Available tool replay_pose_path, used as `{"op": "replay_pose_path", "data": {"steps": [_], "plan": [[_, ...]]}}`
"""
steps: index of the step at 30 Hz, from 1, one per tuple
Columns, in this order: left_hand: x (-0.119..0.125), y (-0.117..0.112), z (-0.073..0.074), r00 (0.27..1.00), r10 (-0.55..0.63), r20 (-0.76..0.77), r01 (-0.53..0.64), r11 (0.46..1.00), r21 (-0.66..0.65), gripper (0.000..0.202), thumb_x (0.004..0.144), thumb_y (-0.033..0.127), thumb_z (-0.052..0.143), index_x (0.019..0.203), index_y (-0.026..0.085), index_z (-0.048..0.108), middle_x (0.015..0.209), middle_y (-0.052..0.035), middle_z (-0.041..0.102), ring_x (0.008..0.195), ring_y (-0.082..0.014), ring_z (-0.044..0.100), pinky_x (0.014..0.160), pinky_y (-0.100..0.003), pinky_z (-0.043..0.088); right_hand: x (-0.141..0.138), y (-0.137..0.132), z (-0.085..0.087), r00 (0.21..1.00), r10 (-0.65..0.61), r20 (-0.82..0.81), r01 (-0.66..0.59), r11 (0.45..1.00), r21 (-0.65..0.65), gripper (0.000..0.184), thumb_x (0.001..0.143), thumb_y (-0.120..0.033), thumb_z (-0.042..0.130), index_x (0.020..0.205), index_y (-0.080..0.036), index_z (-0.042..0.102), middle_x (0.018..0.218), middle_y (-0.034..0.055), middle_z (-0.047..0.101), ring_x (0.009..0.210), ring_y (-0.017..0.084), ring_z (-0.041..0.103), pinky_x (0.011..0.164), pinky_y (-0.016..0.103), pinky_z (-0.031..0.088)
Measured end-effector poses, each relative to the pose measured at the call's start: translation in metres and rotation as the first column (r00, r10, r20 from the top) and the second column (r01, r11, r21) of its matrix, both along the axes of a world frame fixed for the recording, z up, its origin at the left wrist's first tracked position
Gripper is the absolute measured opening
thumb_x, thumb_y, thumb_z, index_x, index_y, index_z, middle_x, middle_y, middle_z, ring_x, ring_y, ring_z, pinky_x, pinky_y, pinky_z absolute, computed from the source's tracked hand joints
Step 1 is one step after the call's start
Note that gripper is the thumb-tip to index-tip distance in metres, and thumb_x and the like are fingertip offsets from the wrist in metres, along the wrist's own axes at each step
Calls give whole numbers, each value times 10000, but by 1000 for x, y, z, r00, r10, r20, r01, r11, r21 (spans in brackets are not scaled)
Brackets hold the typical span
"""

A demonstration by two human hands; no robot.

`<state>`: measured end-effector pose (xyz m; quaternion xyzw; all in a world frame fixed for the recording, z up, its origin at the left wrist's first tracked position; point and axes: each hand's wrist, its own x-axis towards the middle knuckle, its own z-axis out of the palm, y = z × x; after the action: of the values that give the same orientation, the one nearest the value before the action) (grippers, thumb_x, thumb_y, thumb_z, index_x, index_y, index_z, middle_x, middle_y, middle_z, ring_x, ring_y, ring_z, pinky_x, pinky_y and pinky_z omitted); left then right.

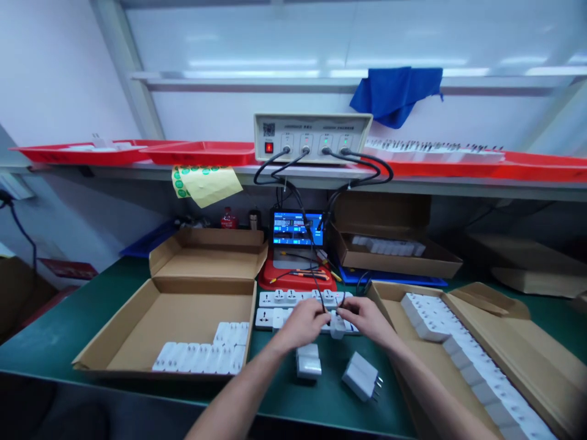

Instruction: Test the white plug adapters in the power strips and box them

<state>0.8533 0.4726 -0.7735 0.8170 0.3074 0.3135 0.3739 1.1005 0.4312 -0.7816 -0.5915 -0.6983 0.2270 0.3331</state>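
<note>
- The right hand [367,321] is nearest the white power adapter [338,327], and its grip is closed in a pinch at the adapter's right side.
- The left hand [300,324] is curled inward just left of the adapter. Its fingers hide whether its grip has hold of anything.
- The adapter stands between the two hands, closer to the right, with its long axis running roughly away from the person. It sits at the front edge of the white power strips [284,299].
- Black test leads [314,269] run from the benchtop tester [312,137] on the shelf [114,173] down to the hands.
- Two more white adapters [308,360] [361,376] lie on the green desk [55,330] below the hands, one with its metal pins showing.
- White adapters lie in rows in the cardboard box [137,324] on the left and in the cardboard box [415,342] on the right.
- A tablet [297,228] stands behind the strips, on a red tray [293,278].
</note>
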Motion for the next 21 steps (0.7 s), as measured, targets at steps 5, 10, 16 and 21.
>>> {"op": "replay_pose_path", "data": {"steps": [5, 10, 16, 21], "plan": [[-80, 18, 26, 996, 89, -20, -90, 992, -89, 241, 940, 333, 664, 746, 205, 727, 758, -17, 756, 795, -203, 651, 744, -299, 478, -52, 12, 2, 993, 101, -64, -103, 994, -24, 286, 949, -455, 711, 826, -212, 798, 810, 43, 790, 769, 232, 683, 691, 323, 518], [-120, 29, 27, 956, 267, -119, -270, 963, -11, 288, 925, 354, 654, 675, 213, 675, 641, 3, 675, 714, -184, 576, 696, -300, 404, -90, 28, -4, 988, 149, -35, -149, 989, 5, 166, 922, -361, 759, 835, -238, 829, 874, 52, 836, 829, 247, 728, 733, 327, 539], [-118, 27, 17, 962, 256, -96, -261, 965, -38, 277, 921, 336, 651, 677, 209, 692, 680, -6, 713, 723, -189, 609, 713, -303, 416, -103, 39, -14, 988, 152, 12, -153, 988, 7, 135, 926, -322, 760, 854, -237, 836, 874, 43, 837, 825, 238, 725, 737, 318, 526], [-113, 27, 14, 966, 244, -82, -248, 968, -46, 288, 927, 323, 648, 666, 204, 678, 655, 2, 687, 714, -187, 598, 700, -300, 404, -106, 41, -17, 986, 168, 14, -169, 985, 19, 133, 932, -321, 759, 865, -230, 829, 894, 45, 843, 848, 239, 727, 742, 310, 524]]}}
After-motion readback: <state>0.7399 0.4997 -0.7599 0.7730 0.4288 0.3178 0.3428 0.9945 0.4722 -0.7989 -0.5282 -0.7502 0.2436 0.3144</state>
